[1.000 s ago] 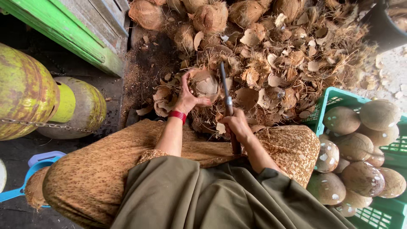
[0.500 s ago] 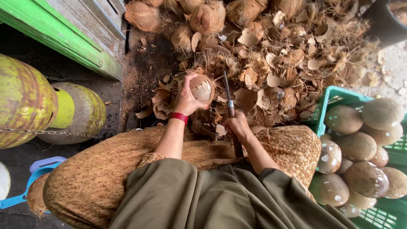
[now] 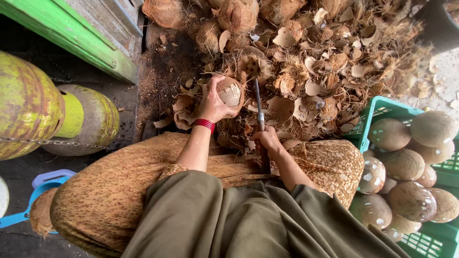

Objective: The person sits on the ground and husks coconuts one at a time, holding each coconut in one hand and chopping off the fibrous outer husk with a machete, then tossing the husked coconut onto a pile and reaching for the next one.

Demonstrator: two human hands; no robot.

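Left hand (image 3: 213, 102) wraps the half-peeled coconut (image 3: 228, 91); right hand (image 3: 267, 141) closed on the knife (image 3: 258, 107). I keep thumb clear, shave thin, blade angled toward husk pile (image 3: 325, 62).

Soft, even daylight, brightest on the pale ground at the top right; the left edge sits in deep shadow. No harsh glare, everything's pretty sharp, but wide-angle bending stretches the edges.

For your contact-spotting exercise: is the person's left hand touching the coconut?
Touching. The head view shows the left hand cupped around the coconut, fingers wrapped against its shell.
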